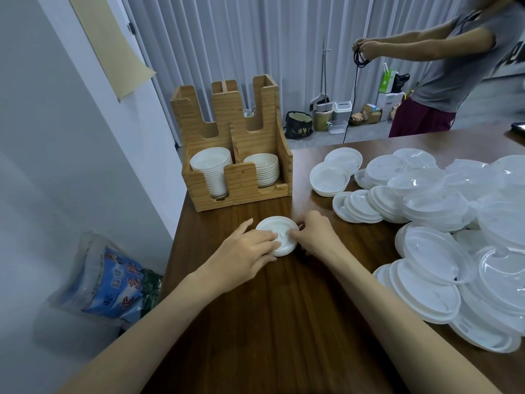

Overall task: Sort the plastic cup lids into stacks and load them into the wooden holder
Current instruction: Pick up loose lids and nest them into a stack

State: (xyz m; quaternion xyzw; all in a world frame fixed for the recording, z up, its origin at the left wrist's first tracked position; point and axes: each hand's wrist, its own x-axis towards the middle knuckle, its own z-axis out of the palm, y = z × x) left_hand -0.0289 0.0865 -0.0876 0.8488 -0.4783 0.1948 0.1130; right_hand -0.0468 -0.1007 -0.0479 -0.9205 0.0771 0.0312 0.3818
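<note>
Just before the pale wooden holder (235, 166), the left hand (244, 251) presses flat fingers on a small stack of thin white round plastic lids (277, 236) while the right hand (312, 234) pinches its rim; light, slippery, probably best gripped by the sides.

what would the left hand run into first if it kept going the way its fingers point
The left hand rests on the small stack of white plastic lids. Straight across the stack, the right hand gripping its far edge likely comes first, though depth is unclear.
</note>
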